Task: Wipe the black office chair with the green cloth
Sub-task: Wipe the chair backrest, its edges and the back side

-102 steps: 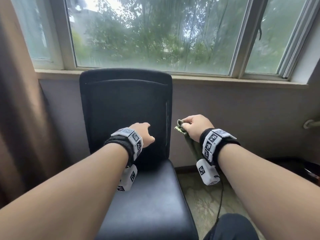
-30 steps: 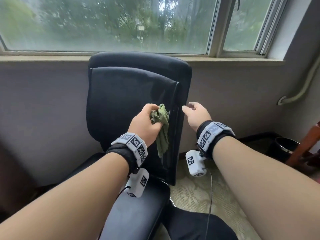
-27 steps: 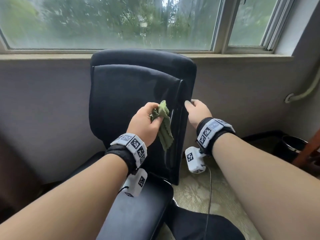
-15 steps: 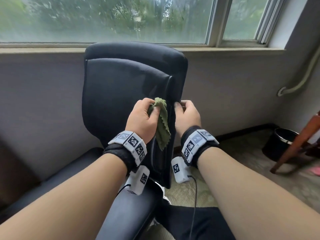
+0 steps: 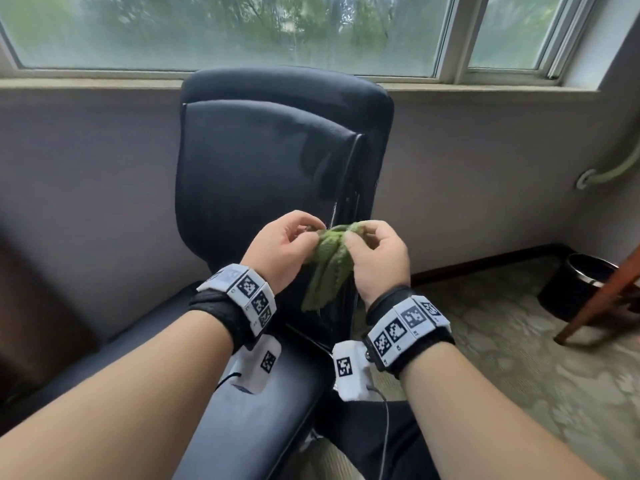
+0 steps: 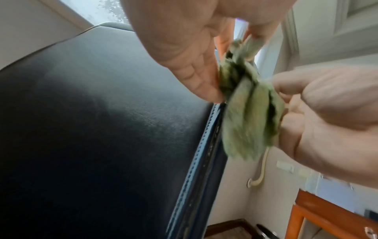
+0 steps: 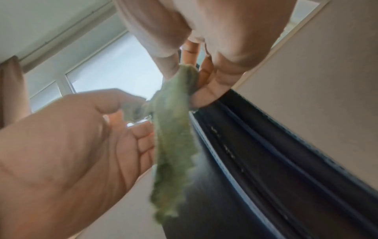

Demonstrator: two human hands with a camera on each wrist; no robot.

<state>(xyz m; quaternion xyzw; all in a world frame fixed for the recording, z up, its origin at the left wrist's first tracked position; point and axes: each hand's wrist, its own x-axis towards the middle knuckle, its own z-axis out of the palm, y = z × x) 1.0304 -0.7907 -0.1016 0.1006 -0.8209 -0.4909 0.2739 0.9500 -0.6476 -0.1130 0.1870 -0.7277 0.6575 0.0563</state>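
The black office chair (image 5: 270, 161) stands below the window, its backrest turned slightly left and its seat (image 5: 263, 393) under my forearms. In front of the backrest's right edge both hands hold the bunched green cloth (image 5: 329, 261), which hangs down between them. My left hand (image 5: 313, 232) pinches its upper left part with thumb and fingers. My right hand (image 5: 358, 235) pinches the top right of the bunch. The left wrist view shows the cloth (image 6: 251, 113) beside the stitched backrest edge (image 6: 200, 153). In the right wrist view the cloth (image 7: 174, 137) dangles free of the chair (image 7: 286, 177).
A wall and window sill (image 5: 104, 83) run right behind the chair. A black waste bin (image 5: 581, 285) and a slanted wooden leg (image 5: 602, 292) stand on the carpet at the right. A pale pipe (image 5: 609, 171) runs along the right wall. My dark-trousered knee (image 5: 374, 441) is beside the seat.
The cloth went from my right hand to my left. The right hand then left the backrest's edge and took hold of the cloth too; both hands now sit lower.
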